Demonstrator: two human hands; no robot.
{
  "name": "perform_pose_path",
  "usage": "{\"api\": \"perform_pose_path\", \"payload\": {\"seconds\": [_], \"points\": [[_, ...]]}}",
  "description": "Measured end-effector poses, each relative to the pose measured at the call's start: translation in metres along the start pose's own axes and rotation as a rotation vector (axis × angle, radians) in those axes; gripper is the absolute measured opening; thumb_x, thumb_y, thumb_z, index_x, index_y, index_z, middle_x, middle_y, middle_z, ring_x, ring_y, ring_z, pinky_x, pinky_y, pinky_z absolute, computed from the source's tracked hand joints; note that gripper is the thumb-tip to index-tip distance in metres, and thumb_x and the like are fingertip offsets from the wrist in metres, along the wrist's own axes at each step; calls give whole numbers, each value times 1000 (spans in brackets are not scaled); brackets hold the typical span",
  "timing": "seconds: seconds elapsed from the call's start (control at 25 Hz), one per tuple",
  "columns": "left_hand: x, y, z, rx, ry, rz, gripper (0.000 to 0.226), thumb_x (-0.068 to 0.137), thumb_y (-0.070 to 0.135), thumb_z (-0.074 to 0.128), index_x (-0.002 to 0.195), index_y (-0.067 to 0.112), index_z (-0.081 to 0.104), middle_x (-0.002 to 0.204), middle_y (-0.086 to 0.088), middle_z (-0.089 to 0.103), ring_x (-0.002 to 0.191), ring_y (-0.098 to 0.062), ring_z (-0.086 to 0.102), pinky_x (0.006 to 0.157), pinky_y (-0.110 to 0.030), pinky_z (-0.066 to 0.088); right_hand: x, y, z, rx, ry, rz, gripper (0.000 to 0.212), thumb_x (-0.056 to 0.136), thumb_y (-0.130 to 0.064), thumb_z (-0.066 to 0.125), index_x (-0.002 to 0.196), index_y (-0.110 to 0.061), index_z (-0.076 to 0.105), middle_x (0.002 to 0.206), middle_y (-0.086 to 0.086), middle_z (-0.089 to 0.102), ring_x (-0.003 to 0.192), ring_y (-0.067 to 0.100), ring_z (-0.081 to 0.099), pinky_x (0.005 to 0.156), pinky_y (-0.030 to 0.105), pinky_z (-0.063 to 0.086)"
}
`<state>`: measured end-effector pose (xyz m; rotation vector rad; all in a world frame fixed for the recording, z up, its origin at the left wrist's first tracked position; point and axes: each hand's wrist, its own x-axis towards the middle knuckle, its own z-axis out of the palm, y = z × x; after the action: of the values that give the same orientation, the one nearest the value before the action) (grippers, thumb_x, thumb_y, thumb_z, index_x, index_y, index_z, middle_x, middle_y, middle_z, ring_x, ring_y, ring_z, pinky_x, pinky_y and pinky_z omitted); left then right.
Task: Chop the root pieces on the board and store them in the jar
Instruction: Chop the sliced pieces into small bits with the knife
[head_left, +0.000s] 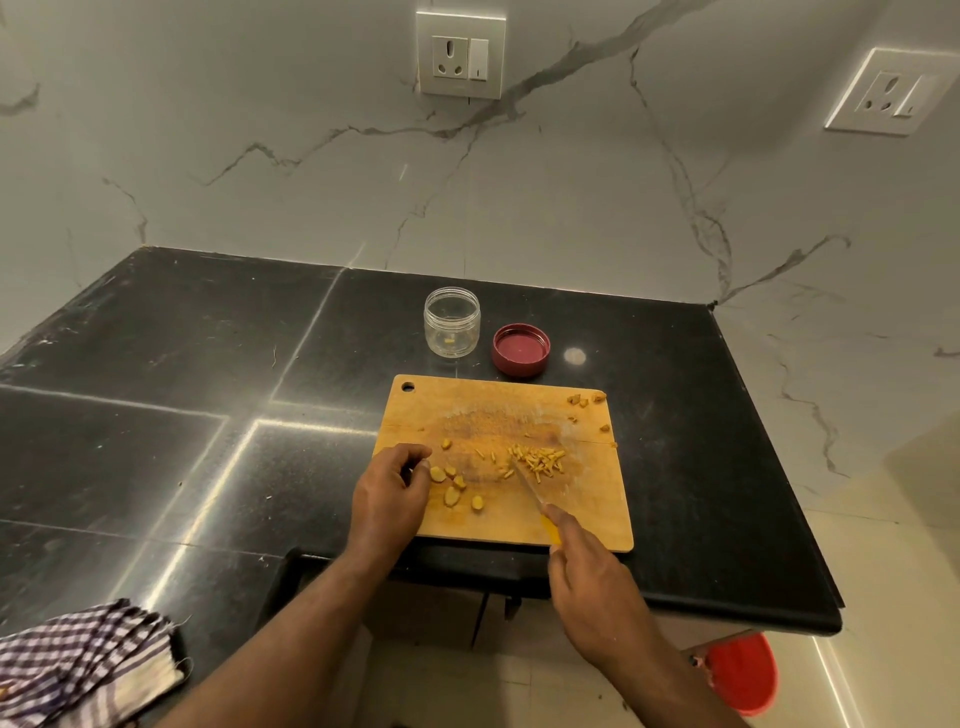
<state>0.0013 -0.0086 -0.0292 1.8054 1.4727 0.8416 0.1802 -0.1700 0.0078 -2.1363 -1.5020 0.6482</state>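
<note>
A wooden cutting board (587, 499) lies near the counter's front edge. Several yellow root chunks (452, 493) sit at its lower left, and a pile of thin chopped strips (537, 462) lies in the middle. My left hand (389, 493) rests on the board's left edge with curled fingers beside the chunks. My right hand (587, 577) grips a yellow-handled knife (530, 488) whose tip reaches the strips. A clear jar (451, 322) stands open behind the board with a few bits inside. Its red lid (521, 349) lies upturned to the right.
More root scraps (587, 400) sit at the board's far right corner. A checked cloth (83, 660) lies on the black counter (182, 389) at the lower left. A red object (743, 670) is on the floor at the lower right. Marble wall with sockets stands behind.
</note>
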Motion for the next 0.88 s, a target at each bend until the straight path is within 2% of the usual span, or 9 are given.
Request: {"api": "perform_pose_path", "payload": {"seconds": [0.08, 0.24, 0.36, 0.44, 0.56, 0.64, 0.76, 0.88], "points": [[1, -2, 2, 11, -1, 7, 21, 98, 21, 63, 118, 21, 68, 108, 9, 64, 94, -3, 58, 74, -11, 41, -2, 6, -5, 11, 11, -18, 48, 103, -28, 38, 150, -36, 30, 131, -9, 53, 103, 5, 53, 81, 20, 41], [0, -3, 3, 18, 0, 3, 22, 97, 21, 64, 119, 21, 68, 110, 8, 65, 95, -4, 58, 75, -14, 43, -10, 9, -4, -2, -86, -58, 46, 103, -31, 37, 147, -43, 29, 126, -14, 52, 101, 4, 51, 84, 21, 44], [0, -2, 4, 28, 6, 10, 22, 97, 20, 64, 119, 19, 68, 109, 8, 64, 96, -4, 58, 76, -15, 44, -6, 21, -11, 20, 38, 35, 46, 103, -29, 39, 147, -39, 32, 126, -11, 55, 96, 4, 53, 79, 21, 43], [0, -2, 4, 32, 5, 15, 22, 97, 19, 64, 119, 19, 68, 110, 8, 64, 96, -5, 58, 76, -14, 43, -5, 21, -13, 42, 63, 24, 47, 103, -28, 40, 148, -39, 32, 125, -13, 54, 95, 3, 54, 79, 19, 43], [-1, -2, 4, 32, 1, 11, 22, 97, 20, 64, 119, 20, 67, 110, 8, 64, 96, -5, 58, 76, -15, 44, -5, 5, -5, 35, -43, -72, 47, 104, -31, 38, 149, -41, 28, 128, -14, 50, 102, 3, 50, 87, 22, 44], [-1, -2, 4, 28, 3, 9, 22, 97, 20, 64, 119, 20, 68, 111, 7, 65, 97, -5, 58, 78, -16, 45, -4, 0, 2, 9, -78, -99, 47, 104, -31, 36, 149, -41, 26, 127, -12, 51, 101, 3, 50, 85, 22, 44], [0, -2, 4, 26, 2, 2, 23, 97, 20, 64, 120, 20, 68, 112, 7, 65, 98, -5, 59, 81, -18, 46, 1, 8, -2, 25, 15, -13, 48, 103, -28, 38, 150, -36, 29, 131, -8, 52, 100, 5, 53, 85, 24, 47], [0, -3, 5, 25, 4, 1, 22, 97, 20, 64, 119, 20, 68, 112, 7, 66, 97, -5, 59, 79, -17, 46, -3, 12, -6, 55, 81, 0, 49, 103, -27, 39, 150, -38, 29, 124, -14, 51, 97, 7, 56, 84, 29, 51]]}}
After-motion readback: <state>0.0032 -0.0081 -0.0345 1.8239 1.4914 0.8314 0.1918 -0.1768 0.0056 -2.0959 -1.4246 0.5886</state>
